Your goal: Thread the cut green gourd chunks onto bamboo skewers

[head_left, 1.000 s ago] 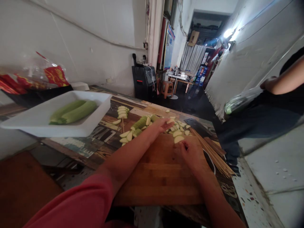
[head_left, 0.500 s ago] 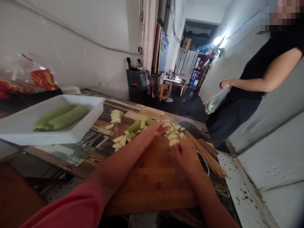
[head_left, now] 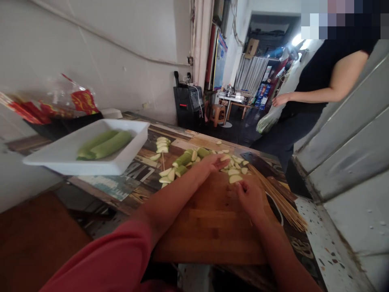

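My left hand reaches over the far edge of the wooden cutting board, fingers curled at a pale zucchini slice. Pinched closed, my right hand is above the board's right side. It grips what looks like a bamboo skewer, mostly hidden by the hand, with a half-round zucchini slice just past its fingertips. Loose slices are heaped beyond both hands. Thick zucchini chunks lie left of my left hand. Farther left, several slices are stacked on another skewer.
A white tray on the left holds two whole zucchinis. Bare bamboo skewers lie along the board's right side. Packets stand by the wall. At right, a person in black holds a plastic bag.
The camera view has turned slightly left, so the scene sits farther right. Both hands keep nearly the same place over the board. The person in black has shifted a little.
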`<state>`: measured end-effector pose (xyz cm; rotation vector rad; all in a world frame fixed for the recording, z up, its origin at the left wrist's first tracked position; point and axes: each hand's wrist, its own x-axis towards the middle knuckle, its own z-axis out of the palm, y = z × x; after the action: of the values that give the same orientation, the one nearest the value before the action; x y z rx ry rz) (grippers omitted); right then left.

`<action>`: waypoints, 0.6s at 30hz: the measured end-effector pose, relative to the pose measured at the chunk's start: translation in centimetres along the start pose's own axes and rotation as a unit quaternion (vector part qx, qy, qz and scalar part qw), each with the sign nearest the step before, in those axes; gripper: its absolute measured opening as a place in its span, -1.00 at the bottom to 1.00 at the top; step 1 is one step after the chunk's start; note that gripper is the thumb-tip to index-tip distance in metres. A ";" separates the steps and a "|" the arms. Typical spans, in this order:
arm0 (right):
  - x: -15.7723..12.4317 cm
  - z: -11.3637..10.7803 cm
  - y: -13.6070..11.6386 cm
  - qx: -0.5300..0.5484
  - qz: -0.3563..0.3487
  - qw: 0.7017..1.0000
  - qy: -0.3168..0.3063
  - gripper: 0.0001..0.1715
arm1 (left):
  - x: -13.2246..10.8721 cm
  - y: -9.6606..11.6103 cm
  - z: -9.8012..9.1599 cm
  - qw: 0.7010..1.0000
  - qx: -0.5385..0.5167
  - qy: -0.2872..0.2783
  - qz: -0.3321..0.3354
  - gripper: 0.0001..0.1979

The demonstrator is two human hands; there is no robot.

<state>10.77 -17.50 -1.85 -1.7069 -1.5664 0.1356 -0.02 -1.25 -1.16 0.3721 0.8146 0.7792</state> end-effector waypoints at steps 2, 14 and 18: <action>-0.1 0.1 0.0 -0.008 -0.017 1.000 0.014 -0.74 | 0.1 -0.1 0.0 1.000 0.000 -0.004 -0.001 -0.84; 0.0 -0.1 0.2 -0.077 -0.039 0.996 0.020 -0.74 | -0.8 -1.2 0.9 0.997 0.060 -0.038 -0.012 -0.94; 0.0 -0.2 0.0 -0.093 -0.044 0.994 0.021 -0.73 | -1.2 -1.6 1.2 0.995 0.085 -0.052 -0.006 -0.97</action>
<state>10.94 -17.59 -1.70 -1.7668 -1.6630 -0.0931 1.11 -3.23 -0.72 0.5552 0.7873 0.6755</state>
